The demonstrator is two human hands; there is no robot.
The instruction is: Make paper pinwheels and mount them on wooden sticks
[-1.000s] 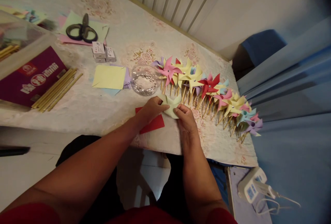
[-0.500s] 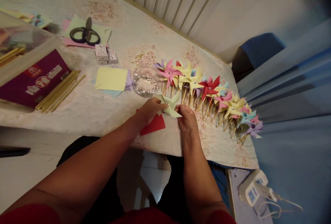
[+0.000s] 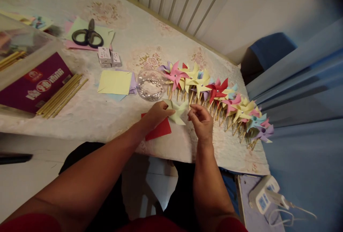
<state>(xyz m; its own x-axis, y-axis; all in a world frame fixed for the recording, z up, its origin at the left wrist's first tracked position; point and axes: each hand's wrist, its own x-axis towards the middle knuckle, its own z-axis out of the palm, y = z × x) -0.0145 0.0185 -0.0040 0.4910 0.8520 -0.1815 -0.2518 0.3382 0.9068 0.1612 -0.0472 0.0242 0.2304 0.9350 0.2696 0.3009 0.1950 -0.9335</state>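
Observation:
A pale green paper pinwheel is pinched near its centre by the thumb and fingers of my left hand. Just to its right, my right hand is closed, thumb against fingertips; anything held there is too small to make out. Beneath my left hand lies a red paper sheet on the tablecloth. A clear round dish of small silvery pins or beads stands behind the pinwheel. Finished-looking pinwheels on sticks lie in a long row to the right, in pink, yellow, red, blue and purple.
Left of the dish are yellow paper squares, small white boxes and black-handled scissors on paper. Several wooden sticks lean beside a plastic bin. A white power strip sits below the table's right end.
My right hand has moved right, away from the pinwheel's edge, and its fingers have come together. My left hand keeps its pinch on the pinwheel, which has turned slightly.

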